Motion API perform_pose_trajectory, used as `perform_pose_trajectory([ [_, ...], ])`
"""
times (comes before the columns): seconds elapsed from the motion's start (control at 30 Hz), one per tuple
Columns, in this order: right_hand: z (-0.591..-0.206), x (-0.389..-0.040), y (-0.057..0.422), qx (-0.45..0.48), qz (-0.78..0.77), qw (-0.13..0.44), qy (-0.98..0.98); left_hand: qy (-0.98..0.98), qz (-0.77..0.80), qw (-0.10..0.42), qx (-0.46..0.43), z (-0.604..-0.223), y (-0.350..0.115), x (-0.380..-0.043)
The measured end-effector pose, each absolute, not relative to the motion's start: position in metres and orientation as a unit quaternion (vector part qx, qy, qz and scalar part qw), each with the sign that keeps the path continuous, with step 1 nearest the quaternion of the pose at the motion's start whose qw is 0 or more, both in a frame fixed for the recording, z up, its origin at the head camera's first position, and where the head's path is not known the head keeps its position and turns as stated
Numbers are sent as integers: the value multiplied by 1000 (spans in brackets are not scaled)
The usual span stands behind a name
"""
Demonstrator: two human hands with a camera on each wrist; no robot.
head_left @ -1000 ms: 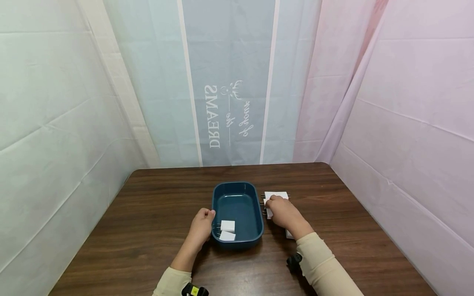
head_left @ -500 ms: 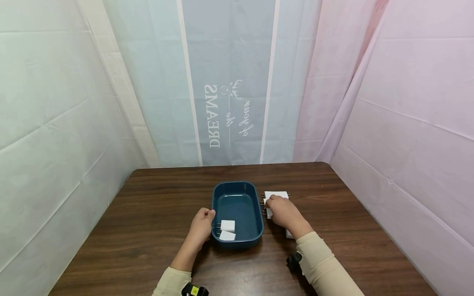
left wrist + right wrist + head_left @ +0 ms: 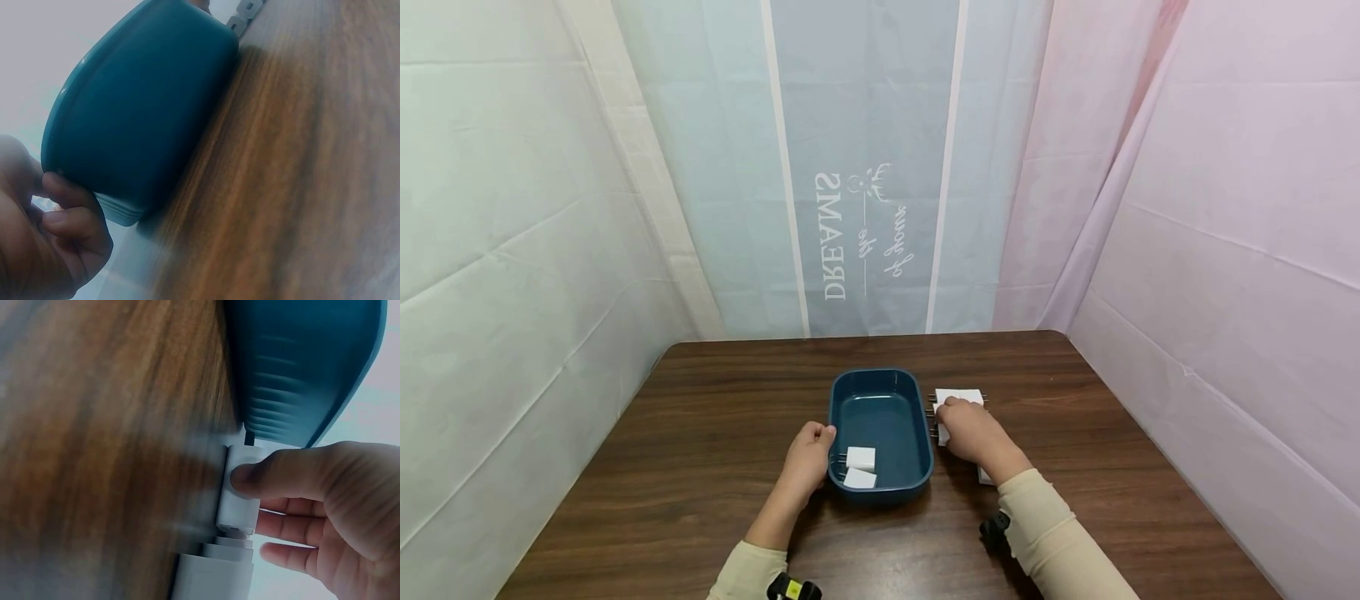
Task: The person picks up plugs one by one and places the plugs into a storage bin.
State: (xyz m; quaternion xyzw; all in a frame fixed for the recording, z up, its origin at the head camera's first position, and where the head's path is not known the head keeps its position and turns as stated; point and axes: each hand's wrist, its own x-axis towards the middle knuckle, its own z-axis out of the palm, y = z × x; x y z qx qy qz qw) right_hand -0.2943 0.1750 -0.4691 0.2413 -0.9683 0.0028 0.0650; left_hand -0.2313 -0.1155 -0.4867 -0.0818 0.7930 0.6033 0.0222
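A dark blue rectangular tray stands on the table. My left hand grips its left rim, thumb on top and the fingers curled against the outer wall in the left wrist view. Two white charger plugs lie in the tray's near left corner: an upper charger and a lower charger, prongs to the left. Right of the tray, my right hand pinches a white charger between thumb and fingers, low at the table surface. Its prongs point at the tray wall.
More white chargers lie beside the right hand: one beyond the fingers with prongs showing, and another charger mostly hidden under the wrist. The brown wooden table meets hanging cloth at the back and on both sides.
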Motion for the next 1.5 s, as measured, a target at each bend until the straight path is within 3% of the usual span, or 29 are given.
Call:
perform_pose_trajectory([
  [0.23,-467,-294,175,233,15,38,-972,792,605,23,-81,-487,-115,-232],
  [1.5,-429,-284,180,232,38,45,-971,795,599,31,-88,-483,-115,-229],
])
